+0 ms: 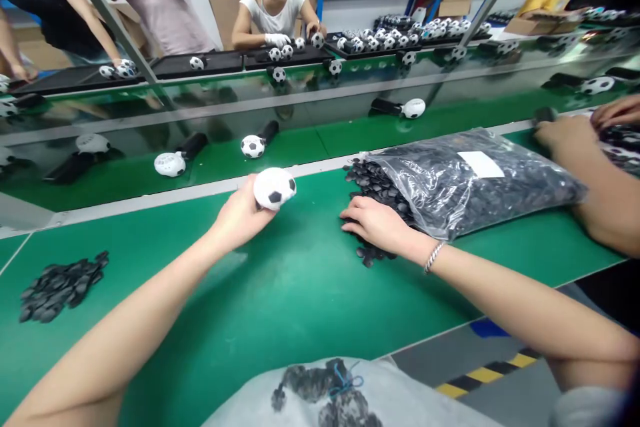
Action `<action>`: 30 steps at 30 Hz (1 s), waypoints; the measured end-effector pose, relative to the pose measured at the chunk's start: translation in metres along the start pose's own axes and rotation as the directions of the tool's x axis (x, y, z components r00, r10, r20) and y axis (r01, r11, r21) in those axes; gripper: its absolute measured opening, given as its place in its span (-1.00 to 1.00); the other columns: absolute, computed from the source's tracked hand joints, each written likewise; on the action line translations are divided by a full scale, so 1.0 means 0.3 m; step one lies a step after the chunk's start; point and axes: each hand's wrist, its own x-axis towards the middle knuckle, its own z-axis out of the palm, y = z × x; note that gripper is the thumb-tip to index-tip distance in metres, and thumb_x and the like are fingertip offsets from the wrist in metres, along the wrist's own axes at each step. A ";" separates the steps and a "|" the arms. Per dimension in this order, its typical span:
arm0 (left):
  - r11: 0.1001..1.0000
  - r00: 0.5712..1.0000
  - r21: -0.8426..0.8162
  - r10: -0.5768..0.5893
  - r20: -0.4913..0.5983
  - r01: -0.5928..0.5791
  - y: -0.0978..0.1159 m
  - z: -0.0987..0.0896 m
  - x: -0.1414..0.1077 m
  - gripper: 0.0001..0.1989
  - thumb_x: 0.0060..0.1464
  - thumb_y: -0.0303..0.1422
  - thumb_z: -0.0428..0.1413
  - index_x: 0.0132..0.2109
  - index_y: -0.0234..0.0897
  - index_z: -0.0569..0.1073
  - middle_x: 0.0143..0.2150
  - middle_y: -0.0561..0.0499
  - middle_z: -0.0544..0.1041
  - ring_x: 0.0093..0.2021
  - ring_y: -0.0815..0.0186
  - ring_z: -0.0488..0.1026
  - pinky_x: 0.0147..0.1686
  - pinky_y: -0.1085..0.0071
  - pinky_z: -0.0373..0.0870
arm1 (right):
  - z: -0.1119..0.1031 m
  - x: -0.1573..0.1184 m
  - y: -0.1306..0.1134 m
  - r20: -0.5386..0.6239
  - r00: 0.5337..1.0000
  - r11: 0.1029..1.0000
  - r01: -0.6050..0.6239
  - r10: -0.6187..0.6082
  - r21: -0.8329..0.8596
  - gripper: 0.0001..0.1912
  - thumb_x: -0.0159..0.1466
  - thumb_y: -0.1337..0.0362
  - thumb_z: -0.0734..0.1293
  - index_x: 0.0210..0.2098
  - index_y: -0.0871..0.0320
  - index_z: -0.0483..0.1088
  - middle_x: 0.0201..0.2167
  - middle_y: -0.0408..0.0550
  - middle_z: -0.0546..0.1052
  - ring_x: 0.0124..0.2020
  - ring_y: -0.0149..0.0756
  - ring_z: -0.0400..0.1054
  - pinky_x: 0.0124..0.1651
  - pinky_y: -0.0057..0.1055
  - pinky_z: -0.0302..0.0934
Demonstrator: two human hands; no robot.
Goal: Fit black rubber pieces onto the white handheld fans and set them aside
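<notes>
My left hand (237, 217) is closed around a white ball-shaped object with black football patches (275, 189), holding it above the green table; whatever lies under the ball is hidden by my fingers. My right hand (373, 220), fingers stretched and slightly apart, reaches into a heap of small flat black pieces (375, 180). Its fingertips touch the heap, and no piece shows clearly held in them. The heap spills from the mouth of a clear plastic bag (480, 180) filled with the same kind of pieces.
A smaller pile of black pieces (63, 287) lies at the table's left. Beyond the table edge, a green conveyor (320, 127) carries several football-patterned balls with black handles. A co-worker's arm (600, 173) is beside the bag at right. Others sit or stand across the line.
</notes>
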 end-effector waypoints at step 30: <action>0.892 0.960 0.442 -0.035 0.276 -0.095 0.026 0.138 -0.125 -0.20 -0.09 -0.06 0.06 0.23 -0.28 -0.03 0.10 -0.22 0.24 0.02 -0.04 0.27 -0.14 0.22 0.23 | 0.025 -0.018 -0.176 -0.147 0.957 0.904 0.284 -0.249 0.321 -0.86 0.23 0.31 0.21 -0.31 0.18 0.39 -0.33 -0.07 0.46 -0.29 -0.38 0.31 -0.21 -0.46 0.19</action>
